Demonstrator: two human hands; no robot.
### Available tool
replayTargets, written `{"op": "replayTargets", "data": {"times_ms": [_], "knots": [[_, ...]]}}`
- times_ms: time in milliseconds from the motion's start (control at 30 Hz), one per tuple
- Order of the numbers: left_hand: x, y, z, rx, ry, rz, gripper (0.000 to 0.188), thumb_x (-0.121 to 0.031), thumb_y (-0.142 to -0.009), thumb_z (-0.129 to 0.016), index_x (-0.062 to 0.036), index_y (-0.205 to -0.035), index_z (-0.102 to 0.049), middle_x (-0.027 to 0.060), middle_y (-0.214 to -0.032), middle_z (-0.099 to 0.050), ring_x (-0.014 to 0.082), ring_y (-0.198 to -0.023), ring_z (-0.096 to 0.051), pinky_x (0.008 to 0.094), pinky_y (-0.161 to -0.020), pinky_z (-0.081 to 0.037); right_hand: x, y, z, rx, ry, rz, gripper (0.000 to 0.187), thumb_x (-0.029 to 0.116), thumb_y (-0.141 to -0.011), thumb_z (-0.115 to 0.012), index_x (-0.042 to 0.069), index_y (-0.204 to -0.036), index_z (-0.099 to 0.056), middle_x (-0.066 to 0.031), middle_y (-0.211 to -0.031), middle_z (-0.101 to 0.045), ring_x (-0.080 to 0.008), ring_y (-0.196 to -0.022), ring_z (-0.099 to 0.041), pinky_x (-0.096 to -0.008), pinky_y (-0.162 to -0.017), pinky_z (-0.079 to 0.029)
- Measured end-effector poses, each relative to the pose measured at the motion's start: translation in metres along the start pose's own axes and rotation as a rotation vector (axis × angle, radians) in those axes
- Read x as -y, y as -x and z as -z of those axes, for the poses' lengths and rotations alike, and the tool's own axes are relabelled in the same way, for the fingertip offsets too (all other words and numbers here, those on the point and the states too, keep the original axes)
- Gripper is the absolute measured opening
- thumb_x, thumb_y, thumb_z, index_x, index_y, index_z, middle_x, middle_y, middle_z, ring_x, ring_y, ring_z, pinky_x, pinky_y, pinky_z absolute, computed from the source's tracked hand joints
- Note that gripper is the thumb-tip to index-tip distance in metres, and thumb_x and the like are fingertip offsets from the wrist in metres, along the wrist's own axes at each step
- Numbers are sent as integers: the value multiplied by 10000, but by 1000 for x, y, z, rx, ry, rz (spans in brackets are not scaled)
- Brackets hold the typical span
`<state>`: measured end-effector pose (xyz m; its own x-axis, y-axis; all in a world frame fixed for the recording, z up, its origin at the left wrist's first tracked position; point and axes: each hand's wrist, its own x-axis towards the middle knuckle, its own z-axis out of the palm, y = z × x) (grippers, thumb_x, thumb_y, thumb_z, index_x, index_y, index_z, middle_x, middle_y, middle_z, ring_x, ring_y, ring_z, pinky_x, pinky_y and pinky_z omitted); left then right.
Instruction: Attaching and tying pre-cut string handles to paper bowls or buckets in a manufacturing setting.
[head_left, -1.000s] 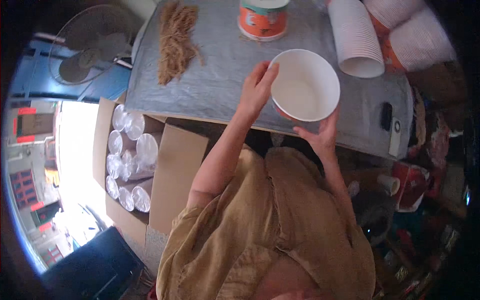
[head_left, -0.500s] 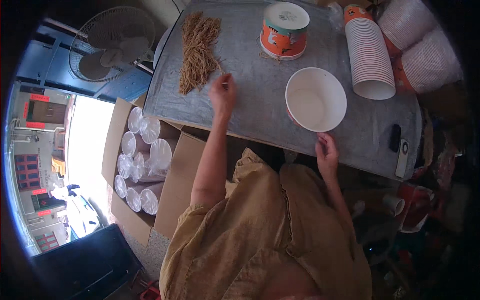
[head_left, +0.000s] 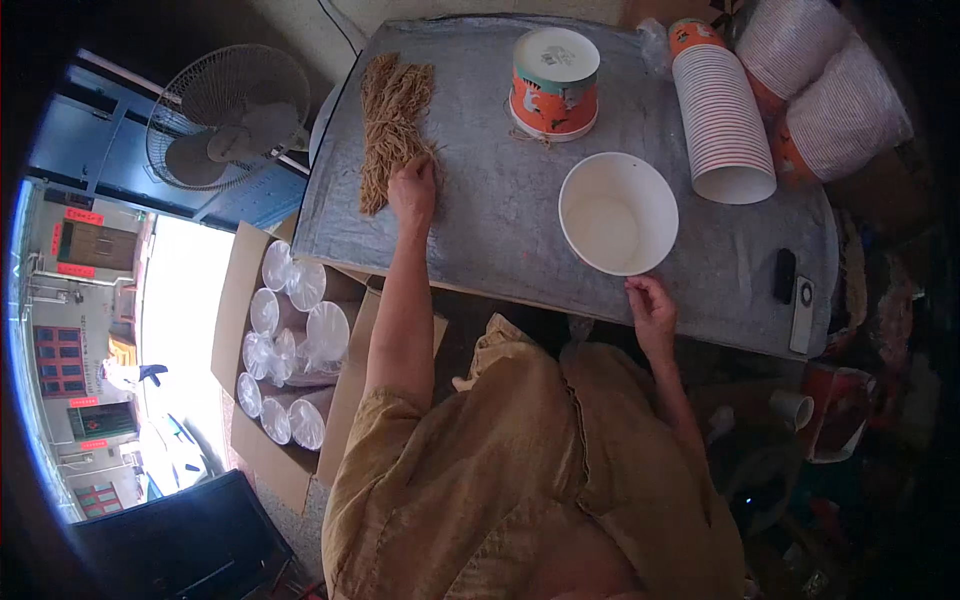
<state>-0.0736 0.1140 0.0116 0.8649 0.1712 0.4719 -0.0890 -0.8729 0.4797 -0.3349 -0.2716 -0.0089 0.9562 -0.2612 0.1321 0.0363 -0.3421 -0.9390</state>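
Observation:
A bundle of thin brown twisted cords [head_left: 392, 120], tied round its middle, lies at the table's far left. My left hand [head_left: 413, 193] is at its near end, fingers closed on cords there; how many is hidden. An open white paper bucket [head_left: 620, 214] rests with its mouth toward me near the front edge. Just below its rim is my right hand [head_left: 653, 312], fingers curled and thumb close to the forefinger; whether they pinch something is unclear. Farther back, an orange and green printed paper bucket [head_left: 554, 92] stands upside down with a cord at its rim.
Nested paper buckets [head_left: 722, 120] lie at the right beside plastic-wrapped stacks [head_left: 845, 110]. A dark object [head_left: 785, 276] and a pale remote-like device [head_left: 803, 312] sit at the right edge. On the left are a fan [head_left: 228, 125] and an open carton [head_left: 245, 420] of wrapped cups.
My left hand has moved left onto the near end of the cord bundle and closed there. My right hand stays near the white bucket's rim. The whole view has shifted slightly.

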Motion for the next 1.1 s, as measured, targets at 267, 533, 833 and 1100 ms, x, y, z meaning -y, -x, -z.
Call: {"op": "replayTargets", "data": {"times_ms": [267,533,833,1100], "knots": [[-8,61,30,-13,106,-121,177,-244,-889,-695,-82,-916,-760,165,-1013,-683,377,-904,-673,478,-773,-533,-5,3,-4,-1,19,39,118,31,-947,-626,10,-1055,-670,-74,-1043,-700,-155,-946,-662,-296,-839,-524],[-147,204,108,791,632,-268,137,-159,-898,-692,-37,-939,-738,178,-831,-704,296,-775,-710,388,-670,-536,84,14,-13,115,-26,244,153,3,-948,-594,4,-1081,-668,-138,-1075,-696,-256,-973,-682,-339,-834,-529],[-219,169,135,1025,680,-279,96,-80,-831,-743,-23,-905,-720,153,-790,-674,265,-719,-682,357,-642,-515,120,28,3,374,-166,28,252,216,-1020,-565,-21,-1017,-650,-144,-880,-691,-215,-826,-660,-358,-754,-508],[-210,166,125,1085,905,-35,72,-71,-890,-750,-22,-941,-736,21,-882,-704,71,-780,-623,251,-702,-523,137,36,33,322,-206,-137,122,127,-916,-706,8,-919,-676,13,-739,-634,-36,-681,-546,-244,-620,-460]]}}
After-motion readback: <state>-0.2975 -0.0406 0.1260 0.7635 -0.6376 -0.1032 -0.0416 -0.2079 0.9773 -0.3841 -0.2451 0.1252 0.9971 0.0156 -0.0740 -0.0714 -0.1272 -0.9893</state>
